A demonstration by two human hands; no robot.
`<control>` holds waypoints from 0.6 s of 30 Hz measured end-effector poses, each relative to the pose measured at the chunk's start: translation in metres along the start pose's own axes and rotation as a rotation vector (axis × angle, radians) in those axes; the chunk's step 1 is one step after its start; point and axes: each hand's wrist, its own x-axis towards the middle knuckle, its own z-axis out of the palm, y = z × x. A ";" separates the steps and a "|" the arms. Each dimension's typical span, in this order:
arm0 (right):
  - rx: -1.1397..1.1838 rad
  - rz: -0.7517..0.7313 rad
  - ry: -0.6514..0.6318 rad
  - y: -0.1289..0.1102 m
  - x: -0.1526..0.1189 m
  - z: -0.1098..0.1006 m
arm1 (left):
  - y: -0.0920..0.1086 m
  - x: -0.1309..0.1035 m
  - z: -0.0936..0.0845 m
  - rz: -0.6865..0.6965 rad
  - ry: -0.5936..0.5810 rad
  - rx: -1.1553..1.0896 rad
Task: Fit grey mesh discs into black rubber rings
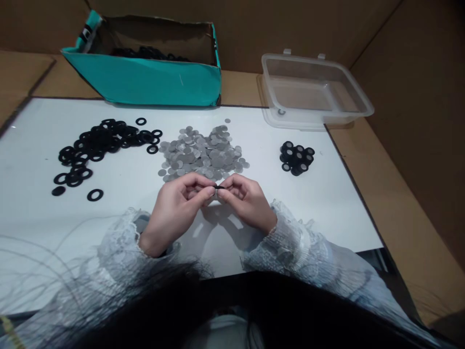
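My left hand and my right hand meet at the middle of the white board, fingertips almost touching. Between them they pinch a small black ring, seen edge-on; whether a disc sits in it is hidden. Just beyond my fingers spreads a pile of silver discs. Black rings lie heaped on the left, with one loose ring nearer me. On the right is a cluster of black rings with grey centres.
A teal box holding more black rings stands at the back left. A clear plastic container sits at the back right on the board's edge. Cardboard walls surround the board.
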 end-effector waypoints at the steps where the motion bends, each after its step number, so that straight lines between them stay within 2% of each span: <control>1: 0.003 -0.006 0.013 -0.001 -0.001 0.001 | -0.001 -0.001 0.000 0.012 0.016 0.001; 8: 0.048 -0.008 0.142 0.001 -0.004 0.008 | -0.001 -0.004 0.003 0.069 0.019 0.047; 11: 0.065 0.015 0.052 0.006 -0.001 0.006 | -0.005 -0.004 0.004 0.107 0.045 0.110; 15: 0.006 0.076 -0.163 0.005 0.004 -0.004 | -0.010 -0.002 0.002 0.115 -0.060 0.177; 18: -0.030 0.053 -0.108 0.002 0.005 -0.008 | -0.011 0.000 0.003 0.054 -0.054 0.110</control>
